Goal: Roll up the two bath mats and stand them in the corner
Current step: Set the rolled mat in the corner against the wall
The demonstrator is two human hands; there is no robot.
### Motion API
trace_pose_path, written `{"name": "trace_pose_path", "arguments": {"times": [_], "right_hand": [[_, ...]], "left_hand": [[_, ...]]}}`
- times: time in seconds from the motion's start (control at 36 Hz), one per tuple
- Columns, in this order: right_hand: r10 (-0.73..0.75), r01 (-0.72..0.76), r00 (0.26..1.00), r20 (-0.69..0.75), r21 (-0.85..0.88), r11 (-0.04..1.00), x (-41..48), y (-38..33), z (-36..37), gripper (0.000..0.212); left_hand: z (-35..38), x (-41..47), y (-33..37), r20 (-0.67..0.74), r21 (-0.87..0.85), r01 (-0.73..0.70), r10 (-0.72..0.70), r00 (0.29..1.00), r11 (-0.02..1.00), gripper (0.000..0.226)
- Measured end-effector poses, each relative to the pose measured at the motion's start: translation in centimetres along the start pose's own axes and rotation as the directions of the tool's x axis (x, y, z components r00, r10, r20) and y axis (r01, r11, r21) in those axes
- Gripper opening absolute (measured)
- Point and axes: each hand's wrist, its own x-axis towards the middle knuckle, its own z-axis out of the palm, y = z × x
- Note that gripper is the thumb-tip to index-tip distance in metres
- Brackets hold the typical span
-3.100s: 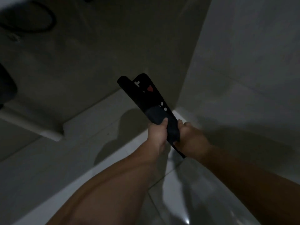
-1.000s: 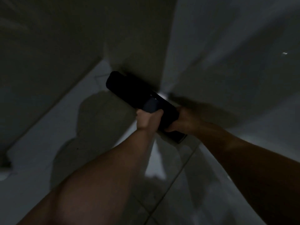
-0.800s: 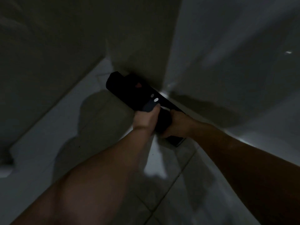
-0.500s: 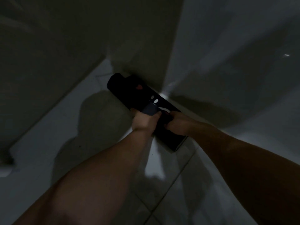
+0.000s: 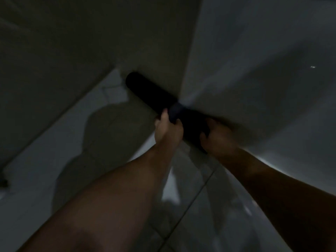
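Observation:
A dark rolled bath mat (image 5: pixel 149 91) leans into the corner where two walls meet, its far end up and to the left. My left hand (image 5: pixel 168 129) grips the roll near its middle from the left side. My right hand (image 5: pixel 216 138) holds the lower part from the right. The roll's bottom end is hidden behind my right hand. The scene is dim and the mat's pattern does not show. I see only this one mat.
The corner edge (image 5: pixel 187 57) runs down between a dark wall on the left and a paler tiled wall on the right. Pale floor tiles (image 5: pixel 183 215) with a grout line lie below my arms. My shadow falls on the left wall.
The roll has turned in my hands, so the white and red marks on it no longer show. Both hands stay on it, in nearly the same place by the corner.

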Motion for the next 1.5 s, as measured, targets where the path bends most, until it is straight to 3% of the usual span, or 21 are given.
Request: {"name": "trace_pose_path", "arguments": {"times": [0.06, 0.19, 0.53, 0.61, 0.69, 0.78, 0.83, 0.89, 0.97, 1.11, 1.17, 1.25, 1.31, 1.39, 1.5], "right_hand": [[-0.113, 0.102, 0.993, -0.046, -0.204, 0.974, -0.8, 0.7, 0.9, 0.053], [-0.310, 0.309, 0.949, 0.049, -0.329, 0.893, -2.4, 0.8, 0.8, 0.048], [-0.276, 0.290, 0.957, 0.090, -0.339, 0.895, -2.4, -0.5, 0.9, 0.063], [-0.211, 0.245, 0.966, 0.146, -0.278, 0.929, -2.3, -0.4, 1.6, 0.069], [-0.159, 0.193, 0.969, 0.187, -0.180, 0.965, -2.1, -0.3, 2.0, 0.073], [-0.149, 0.139, 0.983, 0.110, 0.098, 0.986, -1.6, -0.5, 1.3, 0.068], [-0.123, 0.081, 0.986, 0.113, 0.320, 0.944, -1.3, -0.6, 0.8, 0.057], [-0.116, 0.041, 0.979, 0.170, 0.388, 0.921, -1.2, -0.7, 0.6, 0.049], [-0.107, 0.019, 0.968, 0.227, 0.359, 0.933, -1.0, -1.2, 0.6, 0.048], [-0.166, 0.139, 0.956, 0.241, 0.124, 0.982, -1.2, -1.7, -0.4, 0.044], [-0.204, 0.196, 0.961, 0.184, 0.061, 0.979, -1.4, -1.4, -0.6, 0.047], [-0.189, 0.169, 0.975, 0.118, 0.165, 0.972, -1.2, -0.8, -0.3, 0.059], [-0.200, 0.180, 0.978, 0.065, 0.228, 0.957, -1.0, -0.6, -0.4, 0.059], [-0.232, 0.231, 0.973, -0.011, 0.173, 0.958, -0.4, 0.1, -0.5, 0.062], [-0.204, 0.185, 0.968, 0.143, 0.137, 0.973, 0.3, 1.2, 0.3, 0.057]], "left_hand": [[0.5, -0.4, 0.2, 0.028, 0.017, 0.015, -0.015, 0.999, 1.000, 0.061], [0.6, -0.4, -0.3, 0.013, -0.041, 0.073, -0.073, 0.997, 0.996, 0.063], [-0.2, -1.4, -1.6, -0.005, -0.152, 0.107, -0.109, 0.994, 0.983, 0.050], [0.1, -1.7, -2.1, 0.026, -0.254, 0.126, -0.124, 0.992, 0.959, 0.056], [0.9, -1.5, -3.0, 0.104, -0.368, 0.243, -0.220, 0.970, 0.897, 0.062], [1.1, -1.4, -2.9, 0.148, -0.426, 0.320, -0.283, 0.948, 0.846, 0.056], [1.2, -1.5, -2.8, 0.175, -0.504, 0.330, -0.280, 0.944, 0.798, 0.053], [1.3, -1.6, -2.8, 0.215, -0.553, 0.360, -0.289, 0.933, 0.751, 0.060], [1.7, -1.7, -3.2, 0.313, -0.548, 0.431, -0.301, 0.901, 0.717, 0.076], [1.5, -1.6, -2.7, 0.221, -0.430, 0.380, -0.313, 0.924, 0.819, 0.067], [1.5, -1.4, -2.3, 0.238, -0.491, 0.375, -0.293, 0.926, 0.786, 0.074], [2.4, -0.5, -2.4, 0.289, -0.608, 0.402, -0.280, 0.915, 0.684, 0.101], [3.4, 0.5, -2.4, 0.324, -0.667, 0.409, -0.252, 0.912, 0.623, 0.103], [4.3, 1.1, -1.7, 0.342, -0.739, 0.395, -0.201, 0.918, 0.546, 0.102], [3.5, -0.2, -1.1, 0.327, -0.640, 0.447, -0.306, 0.894, 0.625, 0.097]]}}
